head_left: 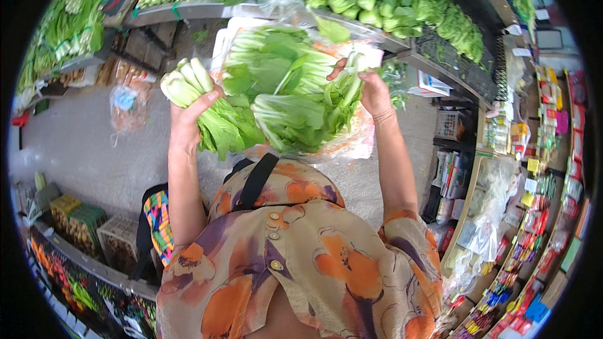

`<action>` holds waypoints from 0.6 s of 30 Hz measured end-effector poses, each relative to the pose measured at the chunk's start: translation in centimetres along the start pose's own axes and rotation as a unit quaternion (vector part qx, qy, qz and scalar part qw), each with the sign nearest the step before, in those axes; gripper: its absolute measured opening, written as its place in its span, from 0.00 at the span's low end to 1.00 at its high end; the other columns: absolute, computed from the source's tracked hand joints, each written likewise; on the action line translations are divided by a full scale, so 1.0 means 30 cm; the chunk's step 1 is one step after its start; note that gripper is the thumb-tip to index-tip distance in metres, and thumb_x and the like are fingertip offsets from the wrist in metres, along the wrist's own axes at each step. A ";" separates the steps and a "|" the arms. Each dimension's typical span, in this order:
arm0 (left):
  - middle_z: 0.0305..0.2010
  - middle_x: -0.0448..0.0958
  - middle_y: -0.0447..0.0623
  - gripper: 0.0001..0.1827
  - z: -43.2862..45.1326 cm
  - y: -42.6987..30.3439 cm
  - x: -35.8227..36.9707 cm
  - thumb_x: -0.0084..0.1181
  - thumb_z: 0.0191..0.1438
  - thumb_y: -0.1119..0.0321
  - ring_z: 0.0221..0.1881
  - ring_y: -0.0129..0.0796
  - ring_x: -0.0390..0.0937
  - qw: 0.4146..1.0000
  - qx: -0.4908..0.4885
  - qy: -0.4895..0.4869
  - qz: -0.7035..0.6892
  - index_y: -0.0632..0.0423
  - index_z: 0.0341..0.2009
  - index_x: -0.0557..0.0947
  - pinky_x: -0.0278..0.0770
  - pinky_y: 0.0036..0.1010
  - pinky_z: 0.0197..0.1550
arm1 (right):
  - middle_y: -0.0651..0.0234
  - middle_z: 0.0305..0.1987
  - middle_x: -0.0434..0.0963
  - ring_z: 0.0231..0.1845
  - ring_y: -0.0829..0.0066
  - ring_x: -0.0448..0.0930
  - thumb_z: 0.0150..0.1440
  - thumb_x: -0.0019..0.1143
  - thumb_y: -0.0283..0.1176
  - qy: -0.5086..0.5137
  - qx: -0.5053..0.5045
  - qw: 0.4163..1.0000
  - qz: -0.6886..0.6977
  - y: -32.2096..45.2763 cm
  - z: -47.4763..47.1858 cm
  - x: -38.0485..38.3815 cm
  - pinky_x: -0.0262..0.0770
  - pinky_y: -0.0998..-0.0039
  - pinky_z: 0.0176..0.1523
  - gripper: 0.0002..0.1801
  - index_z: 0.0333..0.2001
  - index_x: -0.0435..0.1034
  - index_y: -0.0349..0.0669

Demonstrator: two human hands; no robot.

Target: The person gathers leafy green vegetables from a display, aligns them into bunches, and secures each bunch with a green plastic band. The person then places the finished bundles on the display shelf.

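My left hand (194,108) grips a bunch of leafy greens (226,122) near its pale stalks, which point up and away from me while the leaves hang toward my middle. Several stalks lie together in it. My right hand (360,84) is closed around a smaller leafy stem (351,75), its pale end upward and its leaves hanging down. Between and beyond my hands, a heap of leafy greens (278,66) lies in a white box (220,49) lined with clear plastic. Loose leaves (292,117) cover its near side.
Across the far side runs a vegetable stand (198,11) stacked with bok choy (367,2) and tied bunches. A plastic bag (129,103) lies on the concrete floor (85,141) at left. Crates (87,216) stand lower left. Shelves of packaged goods (527,207) line the right.
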State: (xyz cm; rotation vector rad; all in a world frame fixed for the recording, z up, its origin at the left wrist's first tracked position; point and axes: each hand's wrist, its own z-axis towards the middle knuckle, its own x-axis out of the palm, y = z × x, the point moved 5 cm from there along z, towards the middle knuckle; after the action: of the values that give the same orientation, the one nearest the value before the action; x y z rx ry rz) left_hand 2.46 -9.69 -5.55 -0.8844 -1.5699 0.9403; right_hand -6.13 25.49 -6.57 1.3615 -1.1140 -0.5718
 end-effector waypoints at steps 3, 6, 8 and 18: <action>0.32 0.76 0.52 0.18 0.049 -0.016 0.118 0.63 0.45 0.69 0.39 0.38 0.75 0.997 0.018 0.075 0.013 0.60 0.41 0.75 0.73 0.33 0.46 | 0.51 0.44 0.78 0.51 0.52 0.78 0.49 0.50 0.44 0.024 -0.052 0.995 0.086 0.145 -0.031 -0.009 0.71 0.55 0.58 0.32 0.53 0.67 0.32; 0.35 0.80 0.49 0.20 0.084 -0.040 0.232 0.68 0.43 0.72 0.38 0.34 0.80 0.991 -0.001 0.136 -0.004 0.59 0.43 0.79 0.76 0.29 0.46 | 0.50 0.46 0.78 0.52 0.52 0.78 0.51 0.50 0.44 0.060 -0.082 0.988 0.114 0.292 -0.060 0.020 0.71 0.55 0.59 0.32 0.55 0.66 0.31; 0.36 0.80 0.48 0.23 0.102 -0.046 0.292 0.70 0.42 0.70 0.39 0.32 0.79 0.988 -0.007 0.155 0.026 0.57 0.45 0.78 0.76 0.27 0.46 | 0.51 0.45 0.77 0.51 0.52 0.77 0.49 0.52 0.47 0.001 -0.085 0.995 0.043 0.370 -0.067 0.029 0.70 0.54 0.60 0.35 0.54 0.65 0.31; 0.50 0.77 0.47 0.35 0.099 -0.115 0.572 0.70 0.44 0.71 0.52 0.33 0.75 0.976 0.015 0.210 -0.059 0.58 0.58 0.73 0.73 0.30 0.56 | 0.61 0.53 0.77 0.56 0.70 0.75 0.63 0.47 0.34 -0.086 -0.186 0.956 -0.210 0.451 -0.028 0.371 0.67 0.67 0.62 0.22 0.58 0.66 0.34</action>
State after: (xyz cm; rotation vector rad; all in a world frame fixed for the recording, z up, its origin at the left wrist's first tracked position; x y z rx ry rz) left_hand -3.65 3.95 4.04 -0.8900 -1.2256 0.6402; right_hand -4.40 18.82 9.55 1.2321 -0.7961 -1.1700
